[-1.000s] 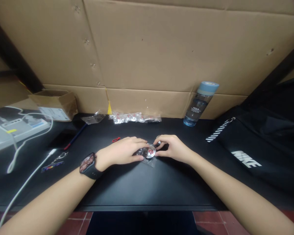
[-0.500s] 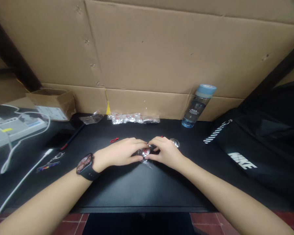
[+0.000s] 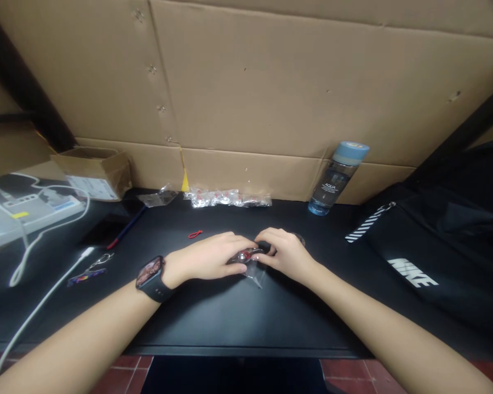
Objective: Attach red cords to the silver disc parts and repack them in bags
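Note:
In the middle of the black table, a shiny round metal piece with red on it point(image 3: 244, 255) sits inside a small clear plastic bag point(image 3: 254, 273). My left hand point(image 3: 213, 256) grips its left side, thumb in front and fingers behind. Pinching the bag's right part is my right hand point(image 3: 287, 253), its thumb and forefinger curled near the metal piece. Just what those fingertips hold is partly hidden. A round silver piece point(image 3: 301, 239) shows behind my right hand, mostly covered. Left of the hands lies a small red cord loop point(image 3: 195, 234).
Several clear packets point(image 3: 230, 198) line the cardboard wall, beside a crumpled plastic bag point(image 3: 159, 197). A water bottle point(image 3: 332, 180) stands back right, near a black bag point(image 3: 411, 268). At left are a cardboard box point(image 3: 96, 172), phone point(image 3: 110, 227), keychain point(image 3: 88, 273) and white cable point(image 3: 45, 301).
The metal piece is now more covered by my fingers, and more of the clear bag sticks out toward me. My right hand has shifted slightly, covering more of the silver piece behind it.

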A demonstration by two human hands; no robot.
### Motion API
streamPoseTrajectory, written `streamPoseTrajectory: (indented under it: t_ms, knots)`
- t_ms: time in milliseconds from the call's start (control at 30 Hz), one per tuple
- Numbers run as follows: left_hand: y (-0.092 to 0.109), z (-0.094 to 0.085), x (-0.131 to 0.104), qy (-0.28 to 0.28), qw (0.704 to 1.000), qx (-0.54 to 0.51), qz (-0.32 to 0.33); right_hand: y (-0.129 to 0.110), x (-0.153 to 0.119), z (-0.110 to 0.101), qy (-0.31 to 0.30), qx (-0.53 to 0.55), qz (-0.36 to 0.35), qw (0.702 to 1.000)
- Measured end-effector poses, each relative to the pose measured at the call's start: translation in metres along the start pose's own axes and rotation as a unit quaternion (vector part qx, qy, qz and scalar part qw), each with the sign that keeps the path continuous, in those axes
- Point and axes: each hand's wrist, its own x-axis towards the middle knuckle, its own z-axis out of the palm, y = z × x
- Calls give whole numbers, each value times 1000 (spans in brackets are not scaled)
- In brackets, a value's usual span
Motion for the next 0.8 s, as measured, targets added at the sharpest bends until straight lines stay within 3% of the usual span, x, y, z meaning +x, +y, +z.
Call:
streamPoseTrajectory:
  t_ms: [167, 333, 567, 700, 800]
  knots:
    - [3, 0, 2, 4, 1000, -1, -7, -5, 0, 8, 19, -55, -38, 998]
    - [5, -3, 4, 7, 999, -45, -14, -6, 0, 12, 46, -87, -34, 995]
    - [-21, -14, -8, 39, 994, 41, -99, -4, -3, 8, 66, -113, -5, 991]
    - [-32, -15, -11, 25, 990, 54, -129, -9, -7, 7, 50, -109, -11, 993]
    - [-27, -12, -8, 8, 994, 26, -108, -12, -8, 6, 20, -112, -9, 993]
